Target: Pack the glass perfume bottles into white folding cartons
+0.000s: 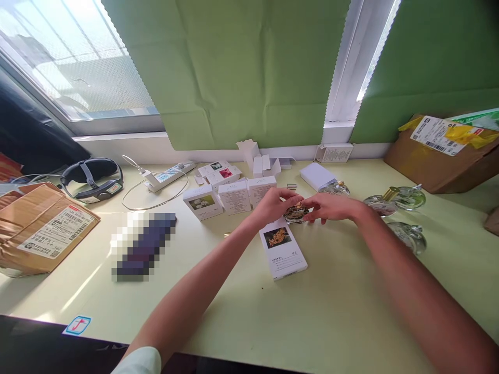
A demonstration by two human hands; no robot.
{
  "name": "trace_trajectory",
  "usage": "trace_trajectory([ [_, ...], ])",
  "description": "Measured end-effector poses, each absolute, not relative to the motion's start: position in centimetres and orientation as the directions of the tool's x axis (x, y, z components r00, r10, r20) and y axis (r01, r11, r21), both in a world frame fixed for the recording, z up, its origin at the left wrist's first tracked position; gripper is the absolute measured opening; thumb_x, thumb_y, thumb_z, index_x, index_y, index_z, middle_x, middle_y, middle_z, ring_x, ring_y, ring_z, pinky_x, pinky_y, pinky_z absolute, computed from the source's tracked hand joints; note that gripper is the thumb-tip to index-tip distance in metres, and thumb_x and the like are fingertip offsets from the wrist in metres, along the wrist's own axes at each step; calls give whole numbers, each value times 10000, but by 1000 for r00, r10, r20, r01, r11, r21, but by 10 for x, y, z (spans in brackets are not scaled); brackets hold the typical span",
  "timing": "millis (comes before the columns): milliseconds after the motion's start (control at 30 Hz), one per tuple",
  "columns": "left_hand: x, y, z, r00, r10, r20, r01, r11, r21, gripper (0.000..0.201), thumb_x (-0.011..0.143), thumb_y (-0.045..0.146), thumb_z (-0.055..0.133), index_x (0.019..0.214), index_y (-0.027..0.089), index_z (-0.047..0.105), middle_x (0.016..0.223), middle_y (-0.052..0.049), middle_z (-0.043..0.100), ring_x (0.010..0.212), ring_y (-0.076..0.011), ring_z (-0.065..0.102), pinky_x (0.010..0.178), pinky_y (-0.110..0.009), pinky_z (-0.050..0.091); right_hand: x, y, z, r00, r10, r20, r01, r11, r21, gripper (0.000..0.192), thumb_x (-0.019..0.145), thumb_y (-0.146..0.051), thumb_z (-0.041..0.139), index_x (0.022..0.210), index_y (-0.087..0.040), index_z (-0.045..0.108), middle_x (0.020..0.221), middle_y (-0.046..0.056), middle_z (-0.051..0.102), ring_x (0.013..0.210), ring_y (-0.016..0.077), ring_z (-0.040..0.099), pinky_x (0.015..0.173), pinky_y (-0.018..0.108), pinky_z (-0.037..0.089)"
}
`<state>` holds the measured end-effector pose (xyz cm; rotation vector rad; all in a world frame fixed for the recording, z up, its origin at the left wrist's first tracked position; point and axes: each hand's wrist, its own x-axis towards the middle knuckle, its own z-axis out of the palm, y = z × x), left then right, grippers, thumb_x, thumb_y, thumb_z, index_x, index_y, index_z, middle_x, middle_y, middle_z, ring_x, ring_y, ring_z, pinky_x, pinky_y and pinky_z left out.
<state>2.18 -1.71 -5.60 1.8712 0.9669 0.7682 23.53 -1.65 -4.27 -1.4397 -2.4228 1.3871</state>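
Note:
A round glass perfume bottle (296, 214) with a gold neck stands between my two hands. My left hand (275, 205) comes at it from the left, thumb and fingers closed near its top. From the right, my right hand (327, 206) has its bent fingers closed on the bottle's side and neck. Just in front of the bottle lies a flat white carton (286, 254) with a picture of orange flowers. Behind my left hand stand white printed boxes (234, 197) in a row. A silver cap (291, 186) lies beyond the hands.
Several glass bottles (409, 198) stand at the right. Opened white cartons (222, 173) and a white box (317, 176) lie at the back. Brown parcels (50, 228) flank the table. A power strip (166, 177), a head strap device (93, 182) and a blurred dark object (150, 244) are left.

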Motion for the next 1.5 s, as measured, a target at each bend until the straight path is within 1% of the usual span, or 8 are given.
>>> trace_trajectory([
  [67, 21, -17, -57, 502, 860, 91, 289, -266, 920, 344, 877, 489, 620, 941, 181, 760, 925, -30, 747, 800, -142, 613, 742, -259, 452, 235, -17, -43, -582, 706, -403, 704, 190, -684, 432, 818, -478, 619, 1156, -209, 627, 1094, 89, 703, 988, 255, 683, 662, 285, 537],
  [167, 21, -16, -58, 505, 859, 89, 270, -255, 928, 354, 863, 498, 635, 937, 173, 757, 929, -38, 746, 823, -147, 617, 767, -263, 452, 235, -17, -43, -578, 709, -404, 707, 188, -681, 441, 816, -483, 617, 1152, -198, 622, 1077, 93, 709, 985, 255, 681, 662, 287, 540],
  [367, 22, -16, -62, 514, 854, 75, 250, -233, 940, 343, 859, 484, 643, 974, 179, 748, 967, -55, 744, 895, -177, 645, 829, -298, 458, 234, -17, -41, -569, 717, -403, 717, 192, -670, 412, 796, -521, 626, 1033, -183, 627, 965, 95, 718, 955, 261, 678, 665, 298, 544],
  [600, 23, -16, -63, 510, 860, 9, 217, -139, 966, 346, 854, 451, 661, 1052, 176, 731, 1036, -76, 736, 963, -189, 647, 873, -318, 467, 234, -17, -42, -572, 716, -401, 716, 198, -669, 366, 791, -524, 625, 944, -192, 610, 956, 92, 711, 919, 245, 676, 656, 296, 545],
  [767, 23, -17, -59, 499, 866, -26, 205, -89, 975, 313, 838, 420, 686, 1013, 166, 739, 1006, -74, 741, 928, -184, 651, 849, -312, 477, 235, -16, -43, -565, 720, -403, 723, 198, -662, 378, 805, -512, 616, 999, -188, 613, 947, 92, 702, 934, 249, 669, 665, 303, 548],
  [1133, 25, -19, -56, 492, 871, -20, 219, -102, 970, 261, 857, 364, 660, 1003, 167, 746, 972, -65, 743, 910, -177, 644, 843, -309, 475, 233, -17, -41, -565, 714, -413, 724, 190, -662, 461, 811, -499, 619, 1155, -191, 628, 1014, 94, 715, 970, 260, 675, 668, 304, 545],
  [1367, 27, -19, -57, 485, 874, -31, 206, -79, 975, 224, 859, 335, 656, 979, 174, 755, 956, -54, 754, 899, -174, 658, 840, -307, 487, 232, -18, -39, -556, 719, -418, 734, 189, -652, 464, 796, -502, 643, 1159, -214, 644, 1002, 89, 724, 968, 266, 679, 673, 298, 537],
  [1500, 27, -19, -57, 491, 870, -35, 196, -71, 978, 229, 857, 330, 659, 981, 165, 758, 960, -55, 757, 895, -171, 660, 833, -300, 488, 231, -18, -39, -554, 718, -422, 739, 191, -646, 469, 808, -496, 629, 1173, -201, 637, 991, 91, 722, 966, 262, 677, 681, 299, 541],
])
